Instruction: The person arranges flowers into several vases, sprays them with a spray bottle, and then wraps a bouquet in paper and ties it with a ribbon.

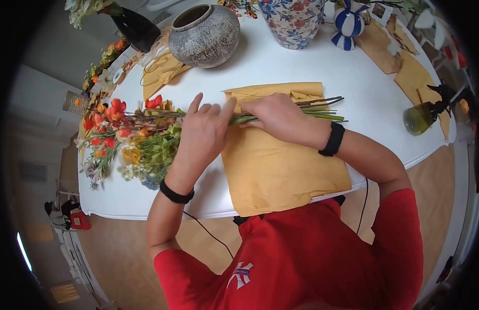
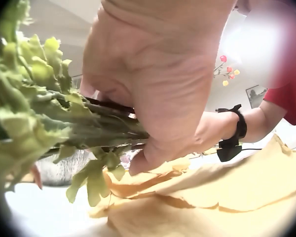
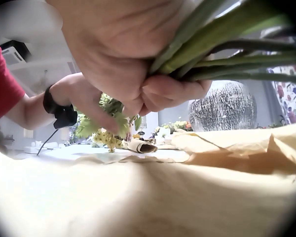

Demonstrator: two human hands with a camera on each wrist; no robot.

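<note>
A bouquet of mixed flowers [image 1: 115, 116] lies sideways over the white table, its red, orange and yellow blooms to the left and its bare stems [image 1: 325, 113] to the right. My left hand [image 1: 203, 132] is around the stems just below the leaves [image 2: 39, 113], one finger sticking outward. In the left wrist view its thumb comes under the stems. My right hand [image 1: 283, 116] grips the stems farther down; its fingers curl round them in the right wrist view [image 3: 133, 64]. Under the stems and hands is a sheet of yellow-brown wrapping paper [image 1: 286, 170], creased at its far edge.
Behind stand a grey textured pot [image 1: 206, 39], a floral vase [image 1: 294, 23] and a blue-and-white striped vase [image 1: 348, 26]. A green spray bottle [image 1: 420, 119] is at the right edge. More brown paper [image 1: 164, 75] lies back left, beside a dark vase [image 1: 136, 28].
</note>
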